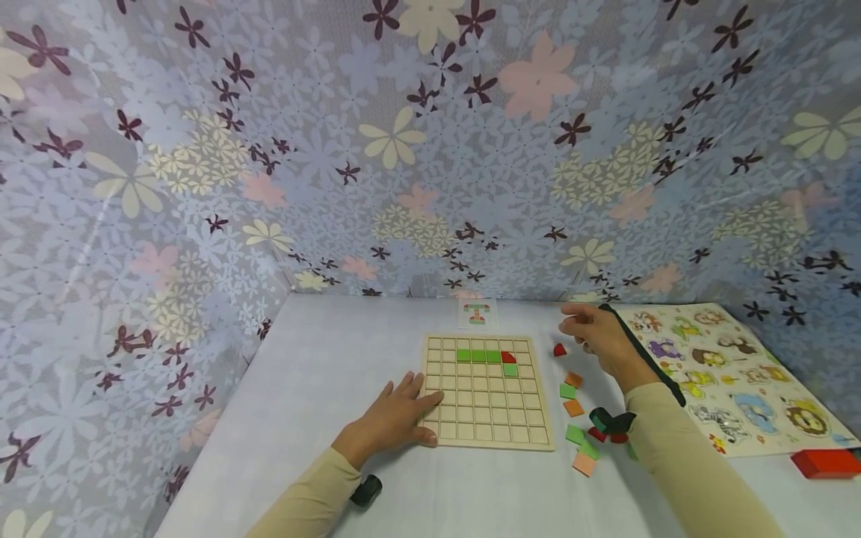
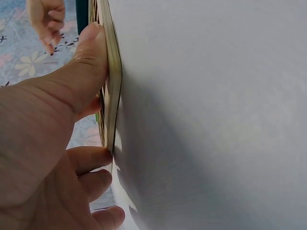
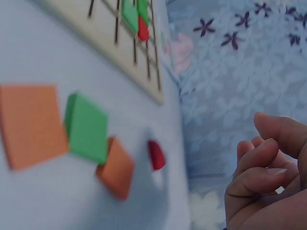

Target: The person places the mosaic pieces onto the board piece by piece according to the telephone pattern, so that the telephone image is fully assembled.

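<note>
My left hand (image 1: pixel 397 415) rests at the left edge of a wooden grid board (image 1: pixel 484 441), fingers spread. In the left wrist view its thumb (image 2: pixel 88 62) presses on the board's rim (image 2: pixel 114 81), with other fingertips beside that edge. A row of green tiles (image 1: pixel 477 356), a red quarter-round tile (image 1: pixel 508 358) and a light green tile (image 1: pixel 511 370) lie in the grid. Raised beyond the board's right side is my right hand (image 1: pixel 602 340), its fingers loosely curled with nothing visible between them. A loose red piece (image 1: pixel 560 350) lies on the table near it.
Several orange, green and red tiles (image 1: pixel 573 408) are scattered right of the board. Behind the board is a small pattern card (image 1: pixel 477 314). An animal picture board (image 1: pixel 740 373) lies at the right, near a red block (image 1: pixel 827 464). A flowered curtain (image 1: pixel 430 187) hangs behind the table.
</note>
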Demonstrator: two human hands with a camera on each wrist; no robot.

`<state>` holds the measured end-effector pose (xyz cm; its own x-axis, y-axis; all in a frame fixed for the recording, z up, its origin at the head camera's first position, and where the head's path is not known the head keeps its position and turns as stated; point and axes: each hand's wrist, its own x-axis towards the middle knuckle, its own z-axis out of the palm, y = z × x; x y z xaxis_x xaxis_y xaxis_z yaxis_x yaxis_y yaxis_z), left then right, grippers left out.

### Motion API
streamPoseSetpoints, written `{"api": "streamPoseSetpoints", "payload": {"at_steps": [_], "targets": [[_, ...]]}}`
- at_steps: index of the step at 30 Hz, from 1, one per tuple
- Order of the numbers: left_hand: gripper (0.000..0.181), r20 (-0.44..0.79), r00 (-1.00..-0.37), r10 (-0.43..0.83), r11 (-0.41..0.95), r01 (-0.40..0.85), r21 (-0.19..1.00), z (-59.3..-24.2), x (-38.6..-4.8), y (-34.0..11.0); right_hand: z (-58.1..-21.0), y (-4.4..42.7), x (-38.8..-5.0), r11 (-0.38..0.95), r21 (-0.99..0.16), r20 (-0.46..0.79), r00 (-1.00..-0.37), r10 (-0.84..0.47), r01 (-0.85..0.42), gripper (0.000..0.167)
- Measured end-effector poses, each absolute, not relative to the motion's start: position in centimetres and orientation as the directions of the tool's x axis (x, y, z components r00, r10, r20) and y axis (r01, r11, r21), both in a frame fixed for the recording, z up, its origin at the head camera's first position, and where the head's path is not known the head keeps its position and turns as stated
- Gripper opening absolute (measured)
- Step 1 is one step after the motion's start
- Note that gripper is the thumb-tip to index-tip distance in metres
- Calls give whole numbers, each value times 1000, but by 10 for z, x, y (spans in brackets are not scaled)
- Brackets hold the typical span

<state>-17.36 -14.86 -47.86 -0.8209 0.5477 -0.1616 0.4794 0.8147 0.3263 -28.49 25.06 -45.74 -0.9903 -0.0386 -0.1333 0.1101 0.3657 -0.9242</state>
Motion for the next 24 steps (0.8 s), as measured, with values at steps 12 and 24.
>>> {"api": "streamPoseSetpoints", "payload": {"at_steps": [12, 24], "targets": [[79, -180, -819, 545, 817, 470, 333, -482, -175, -148, -498, 265, -289, 357, -896, -276, -961, 22, 266, 63], [79, -172, -825, 538, 822, 467, 326, -485, -176, -149, -504, 252, -291, 472, -842, -254, -964, 82, 262, 57]]}}
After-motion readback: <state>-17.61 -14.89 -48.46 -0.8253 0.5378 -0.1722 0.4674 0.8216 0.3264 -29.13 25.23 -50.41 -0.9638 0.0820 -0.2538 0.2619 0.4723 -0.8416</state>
